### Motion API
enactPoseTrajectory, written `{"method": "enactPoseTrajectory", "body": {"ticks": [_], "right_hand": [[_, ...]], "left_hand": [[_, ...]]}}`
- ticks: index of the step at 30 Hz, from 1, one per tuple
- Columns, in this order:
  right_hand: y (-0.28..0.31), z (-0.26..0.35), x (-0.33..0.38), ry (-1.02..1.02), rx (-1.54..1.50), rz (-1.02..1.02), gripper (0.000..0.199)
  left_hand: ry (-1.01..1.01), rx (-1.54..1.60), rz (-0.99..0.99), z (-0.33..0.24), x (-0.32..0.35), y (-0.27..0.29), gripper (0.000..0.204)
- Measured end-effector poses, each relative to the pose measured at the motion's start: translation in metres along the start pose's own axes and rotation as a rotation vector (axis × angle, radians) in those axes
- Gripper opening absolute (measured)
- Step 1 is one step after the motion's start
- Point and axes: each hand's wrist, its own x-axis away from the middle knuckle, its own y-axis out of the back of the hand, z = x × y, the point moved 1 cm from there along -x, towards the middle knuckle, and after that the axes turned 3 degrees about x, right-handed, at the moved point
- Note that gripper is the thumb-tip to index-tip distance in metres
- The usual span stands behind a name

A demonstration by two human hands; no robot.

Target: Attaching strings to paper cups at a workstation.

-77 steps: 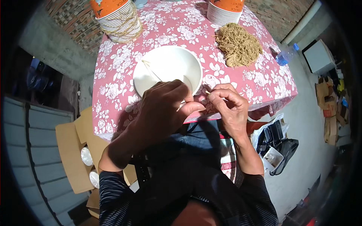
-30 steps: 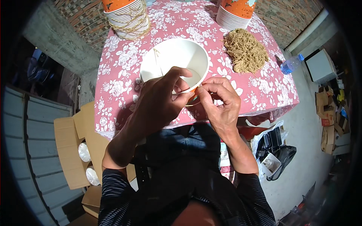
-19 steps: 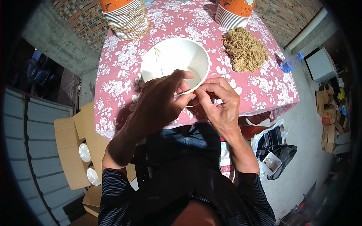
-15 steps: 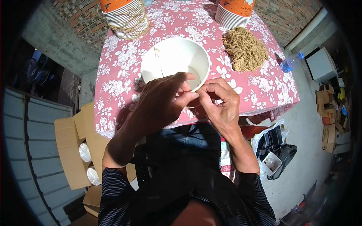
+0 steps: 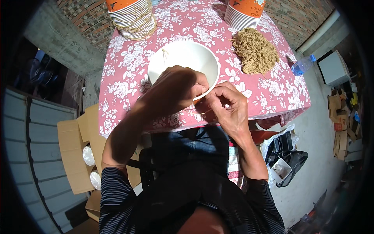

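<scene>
The white bucket (image 5: 208,60) sits on the flowered counter (image 5: 282,103) just ahead of you, its round mouth facing up, and its near rim runs between your hands: your left hand (image 5: 182,87) reaches over it from the left, fingers curled inside, while your right hand (image 5: 230,111), nearer the outer wall, has thumb and forefinger drawn together beside it. A thin cord (image 5: 200,113) loops slackly below the rim, roughly crosswise, toward your right hand. Your fingers and their shadow hide the contact points, so I cannot tell whether either hand grips cord or rim.
</scene>
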Motion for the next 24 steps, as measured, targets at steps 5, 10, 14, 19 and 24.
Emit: {"method": "enactPoseTrajectory", "body": {"ticks": [5, 10, 14, 19, 24], "right_hand": [[0.005, -0.001, -0.002, 0.023, 0.006, 0.049, 0.008], [0.009, 0.006, 0.0, -0.221, -0.106, 0.147, 0.014], [0.006, 0.0, 0.004, -0.352, -0.275, 0.168, 0.015], [0.01, -0.003, 0.004, -0.383, -0.524, 0.238, 0.017], [0.001, 0.004, 0.007, -0.236, -0.62, 0.115, 0.033]], "left_hand": [[0.055, 0.021, 0.062, 0.003, -0.003, -0.002, 0.016], [-0.018, -0.098, 0.07, 0.001, -0.003, -0.002, 0.017], [0.011, -0.044, 0.08, -0.001, -0.002, 0.002, 0.015], [0.122, 0.15, 0.035, 0.006, 0.006, 0.006, 0.014], [0.23, 0.309, -0.149, 0.002, 0.017, 0.012, 0.014]]}}
